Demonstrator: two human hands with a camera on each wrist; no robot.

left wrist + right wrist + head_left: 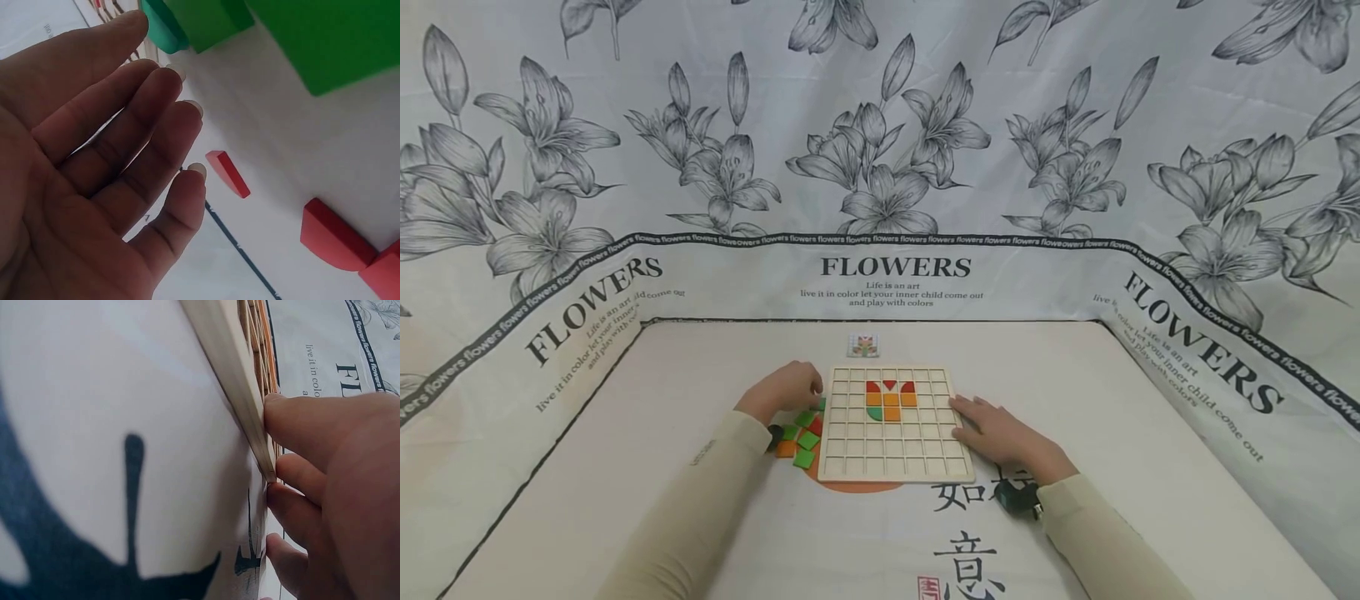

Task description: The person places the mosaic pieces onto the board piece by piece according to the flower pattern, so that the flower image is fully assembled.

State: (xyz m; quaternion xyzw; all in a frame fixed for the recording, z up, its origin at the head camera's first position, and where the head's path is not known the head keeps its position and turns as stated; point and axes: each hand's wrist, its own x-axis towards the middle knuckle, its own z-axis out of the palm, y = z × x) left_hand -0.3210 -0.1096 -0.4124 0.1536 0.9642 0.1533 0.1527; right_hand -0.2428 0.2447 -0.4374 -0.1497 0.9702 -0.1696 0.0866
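A wooden grid board (895, 446) lies on the table. Several coloured tiles sit in its upper middle cells: red pieces (908, 387) on top, orange squares (891, 401) below, and a teal quarter-round tile (875, 413). My left hand (786, 390) is at the board's left edge, above loose tiles, its fingers loosely bent. In the left wrist view, no tile shows between those fingers (178, 128); a teal tile (164, 28) lies just past the thumb tip. My right hand (1000, 432) rests against the board's right edge, its fingertips (284, 497) touching the rim.
Loose green tiles (803, 458), an orange tile (786, 449) and a red tile (816, 426) lie left of the board. Further red tiles (334, 234) show in the left wrist view. A small pattern card (863, 346) lies behind the board. Flower-printed cloth (887, 275) encloses the table.
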